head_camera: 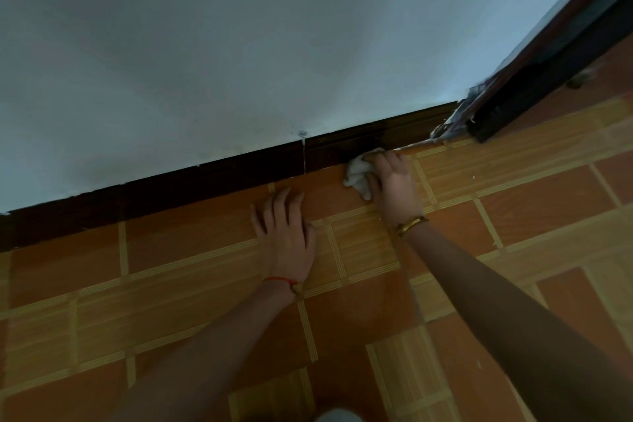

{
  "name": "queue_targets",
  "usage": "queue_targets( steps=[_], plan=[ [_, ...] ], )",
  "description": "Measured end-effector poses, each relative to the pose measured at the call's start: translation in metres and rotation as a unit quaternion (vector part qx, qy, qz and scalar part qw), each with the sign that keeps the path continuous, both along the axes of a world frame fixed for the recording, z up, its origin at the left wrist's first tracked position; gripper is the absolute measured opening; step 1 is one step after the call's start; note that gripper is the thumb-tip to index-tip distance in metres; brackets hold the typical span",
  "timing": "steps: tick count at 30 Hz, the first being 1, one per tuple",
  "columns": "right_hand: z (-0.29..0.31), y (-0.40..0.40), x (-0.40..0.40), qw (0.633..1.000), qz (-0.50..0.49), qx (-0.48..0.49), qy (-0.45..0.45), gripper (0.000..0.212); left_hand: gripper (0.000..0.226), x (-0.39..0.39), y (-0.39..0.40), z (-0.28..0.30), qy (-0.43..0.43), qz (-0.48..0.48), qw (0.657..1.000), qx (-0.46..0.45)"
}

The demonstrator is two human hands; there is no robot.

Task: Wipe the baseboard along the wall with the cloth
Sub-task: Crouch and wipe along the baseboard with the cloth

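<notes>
A dark brown baseboard runs along the foot of the pale wall, rising from lower left to upper right. My right hand grips a crumpled white cloth and presses it against the baseboard near its right end. My left hand lies flat on the floor tiles, fingers spread, a little in front of the baseboard and left of the cloth. A gold bracelet circles my right wrist, and a red string my left.
The floor is orange tile with tan striped bands. A dark door frame with chipped paint at its foot stands at the right end of the baseboard. A thin vertical seam splits the baseboard left of the cloth.
</notes>
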State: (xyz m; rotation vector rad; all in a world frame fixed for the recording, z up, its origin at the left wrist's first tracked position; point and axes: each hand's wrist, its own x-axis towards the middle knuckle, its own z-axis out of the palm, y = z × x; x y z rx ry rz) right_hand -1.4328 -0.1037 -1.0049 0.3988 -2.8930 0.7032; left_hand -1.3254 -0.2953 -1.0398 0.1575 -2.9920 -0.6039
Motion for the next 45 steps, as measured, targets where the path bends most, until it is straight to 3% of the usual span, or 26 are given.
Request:
queue_targets(
  steps=[6,10,15,19,22,26,28,34,38,45],
  plan=[
    [0.0,0.067,-0.033,0.982,-0.187,0.025,0.001,0.031,0.049,0.001,0.001,-0.001,0.0,0.002,1.0,-0.024],
    [0.005,0.059,-0.038,0.962,-0.272,-0.02,-0.024,0.04,0.05,0.001,0.003,0.0,-0.003,0.003,0.999,-0.032],
    [0.002,0.016,-0.013,0.982,-0.173,-0.07,-0.026,0.032,0.05,0.001,0.005,0.002,-0.003,0.007,0.999,-0.041],
    [0.007,-0.03,0.008,0.984,-0.092,-0.152,0.032,0.028,0.051,0.001,0.004,0.003,-0.01,0.003,0.999,-0.043],
    [0.018,-0.032,0.005,0.958,-0.164,-0.223,0.083,0.022,0.05,0.002,0.003,0.003,-0.009,0.0,0.999,-0.043],
    [0.042,-0.009,-0.02,0.88,-0.337,-0.304,0.143,0.024,0.05,0.002,0.002,0.003,-0.008,-0.001,0.999,-0.045],
    [0.049,-0.007,-0.025,0.866,-0.349,-0.326,0.15,0.024,0.05,0.001,0.003,0.003,-0.01,0.0,0.999,-0.046],
    [0.046,-0.062,0.01,0.929,-0.176,-0.301,0.126,0.022,0.05,0.002,0.004,0.004,0.003,0.002,0.998,-0.057],
    [0.043,-0.069,0.016,0.943,-0.111,-0.287,0.129,0.019,0.05,0.003,0.002,0.003,0.012,-0.002,0.999,-0.052],
    [0.046,0.008,-0.03,0.891,-0.32,-0.278,0.166,0.027,0.049,0.003,0.001,0.002,0.02,-0.005,0.999,-0.04]
  ],
)
